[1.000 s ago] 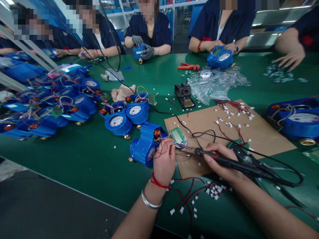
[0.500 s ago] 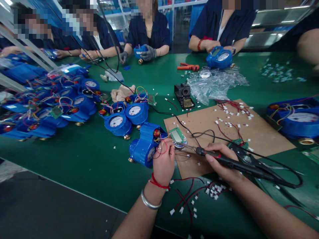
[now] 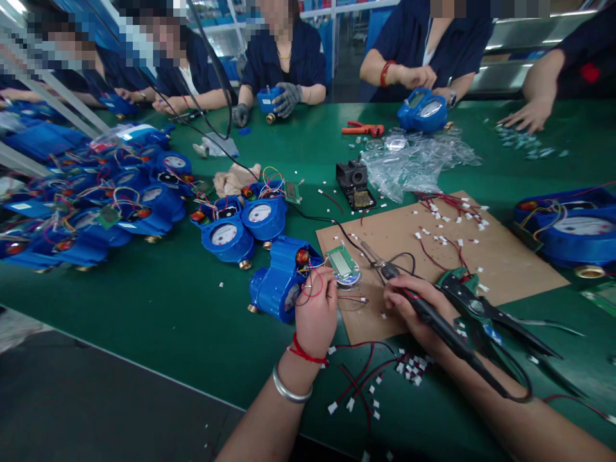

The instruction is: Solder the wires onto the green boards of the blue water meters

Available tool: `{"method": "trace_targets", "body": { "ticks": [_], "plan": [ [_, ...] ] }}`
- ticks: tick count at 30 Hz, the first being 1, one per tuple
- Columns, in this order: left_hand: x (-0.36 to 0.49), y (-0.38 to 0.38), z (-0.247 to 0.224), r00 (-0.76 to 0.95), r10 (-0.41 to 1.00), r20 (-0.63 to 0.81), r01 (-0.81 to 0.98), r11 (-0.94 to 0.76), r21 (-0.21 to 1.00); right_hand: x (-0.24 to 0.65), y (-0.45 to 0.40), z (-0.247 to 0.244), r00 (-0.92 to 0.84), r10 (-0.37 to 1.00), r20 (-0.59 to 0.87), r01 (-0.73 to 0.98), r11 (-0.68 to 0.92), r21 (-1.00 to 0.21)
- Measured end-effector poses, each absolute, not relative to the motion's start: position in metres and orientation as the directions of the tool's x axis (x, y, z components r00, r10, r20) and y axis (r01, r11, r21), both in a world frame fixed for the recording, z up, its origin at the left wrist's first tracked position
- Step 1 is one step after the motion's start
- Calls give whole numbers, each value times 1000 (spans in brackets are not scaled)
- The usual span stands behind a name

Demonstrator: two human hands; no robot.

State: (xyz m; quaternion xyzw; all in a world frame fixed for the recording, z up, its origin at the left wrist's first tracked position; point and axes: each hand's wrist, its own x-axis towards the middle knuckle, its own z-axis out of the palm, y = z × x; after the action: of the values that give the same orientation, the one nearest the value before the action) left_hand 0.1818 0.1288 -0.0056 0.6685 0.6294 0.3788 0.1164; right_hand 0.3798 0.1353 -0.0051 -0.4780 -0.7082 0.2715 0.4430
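Note:
My right hand (image 3: 418, 308) is closed around the black handle of a soldering iron (image 3: 423, 307), whose metal tip points up and left over the brown board. My left hand (image 3: 317, 308) pinches thin wires (image 3: 312, 282) by the lower left corner of a green circuit board (image 3: 342, 262) with a small display. That circuit board rests on a round solder spool or disc (image 3: 350, 282), partly covered. The wires run to a blue water meter (image 3: 275, 282) lying on its side just left of my left hand. The iron's tip is apart from the circuit board.
Brown cardboard (image 3: 380, 324) bears loose red-black wires with white connectors. Green-handled wire strippers (image 3: 474, 301) lie right of my right hand. A black soldering stand (image 3: 355, 183) is beyond. Several blue meters (image 3: 86, 224) crowd the left. Co-workers sit across the green table (image 3: 168, 333).
My right hand has drawn the soldering iron's tip away from the circuit board, up and to the right. My left hand stays put. A co-worker's hand has reached onto the small parts at far right.

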Motion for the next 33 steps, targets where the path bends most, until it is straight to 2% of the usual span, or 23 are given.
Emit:
{"method": "trace_targets", "body": {
  "ticks": [3,5,9,12,25,33],
  "plan": [
    [181,129,-5,-71,921,384,753,-203,626,361,141,1,-230,850,473,448,524,-724],
    [181,129,-5,-61,919,389,746,-217,629,346,145,4,-319,803,503,390,595,-703],
    [180,129,-4,-53,921,385,713,-235,660,320,148,5,-486,726,487,312,665,-679],
    [180,129,-4,-71,921,382,706,-224,672,311,148,5,-542,693,475,306,690,-656],
    [177,128,-8,-43,926,376,745,-221,630,306,145,8,-524,726,445,402,672,-622],
    [177,127,-7,-29,944,329,712,-211,670,309,149,9,-499,765,407,419,624,-659]
  ]
}}
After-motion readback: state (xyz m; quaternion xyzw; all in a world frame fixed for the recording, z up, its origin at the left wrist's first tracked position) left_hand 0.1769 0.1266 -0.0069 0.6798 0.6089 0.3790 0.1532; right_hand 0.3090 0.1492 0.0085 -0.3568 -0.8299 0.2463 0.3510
